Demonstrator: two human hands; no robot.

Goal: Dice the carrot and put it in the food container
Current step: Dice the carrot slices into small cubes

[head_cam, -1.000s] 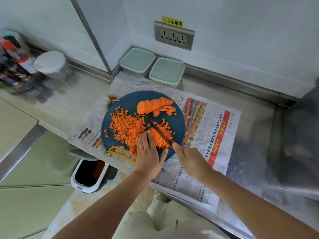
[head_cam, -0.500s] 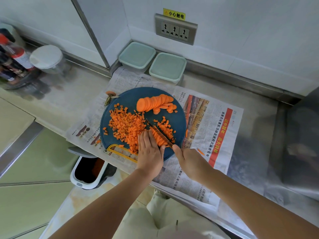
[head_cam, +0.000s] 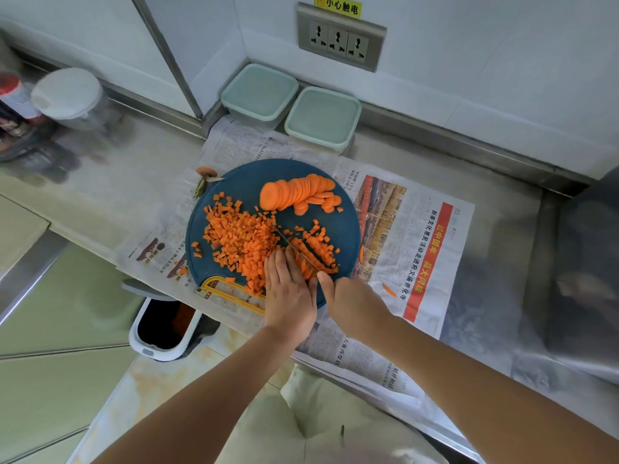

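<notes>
**Setting.** Steel counter point(head_cam: 495, 209) against a white wall with a socket plate point(head_cam: 340, 38). A newspaper point(head_cam: 402, 229) is spread on the counter, and a round dark-blue cutting board point(head_cam: 241, 189) lies on the paper. An open bin point(head_cam: 164, 326) stands on the floor below the counter's near edge.

**Head view, items.**
- Diced carrot point(head_cam: 241, 239): a loose heap on the left half of the board.
- Carrot slices point(head_cam: 298, 192): an overlapping row at the far side of the board, uncut.
- Carrot strips point(head_cam: 303, 262): a small bundle at the near side, under the fingertips and crossed by the blade. Fresh cubes lie just to the right of the blade.
- Knife point(head_cam: 294, 247): thin blade set diagonally, its tip towards the board's centre.
- Food containers point(head_cam: 259, 92) and point(head_cam: 323, 115): two pale-green tubs side by side at the wall, both lidded, with no carrot in them.

**Hands.**
- Left hand point(head_cam: 289, 289): fingers straight, pressing flat on the strips, just beside the blade.
- Right hand point(head_cam: 351, 303): closed round the knife handle, which the hand hides.

**Change over the last second.** The blade has worked leftwards into the bundle, towards the left fingertips. The band of cut cubes to its right has grown and the uncut strips have shrunk.

**Reading.** Dicing is well along. This bundle is nearly used up and the sliced row is yet to be cut. Transfer has not begun.

**Position.** The carrot being cut touches the left hand and the blade. The slices lie near, beyond the fingertips. The tubs stand well apart from both hands, past the board's far edge.
</notes>
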